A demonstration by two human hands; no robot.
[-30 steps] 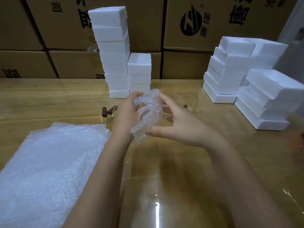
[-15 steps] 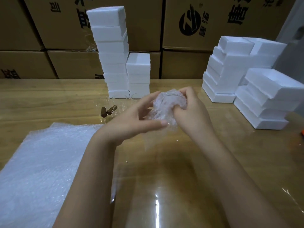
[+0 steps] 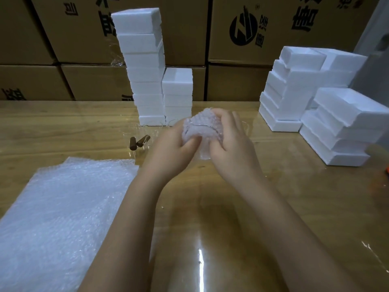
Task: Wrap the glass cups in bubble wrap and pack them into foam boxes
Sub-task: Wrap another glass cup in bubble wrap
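Whereas the left hand lay with straight fingers half a second ago, it now curls round the bubble-wrapped bundle, its thumb pressing the loose tail inward. The right hand grips the bundle's top and right side. Less wrap hangs below than before, so the wrapping looks nearly closed. The glass inside is hidden, presumably a cup.

Both hands hold the bundle above the table, mid-scene. To the left lie two brown cylinders and the faint outline of a clear cup, with the bubble wrap sheets nearer. Just behind the hands stand two foam box towers, the taller unevenly stacked and probably easy to topple. The right foam boxes sit well apart. Bare table lies near and between the hands and that pile, which looks like the safer way to a box.
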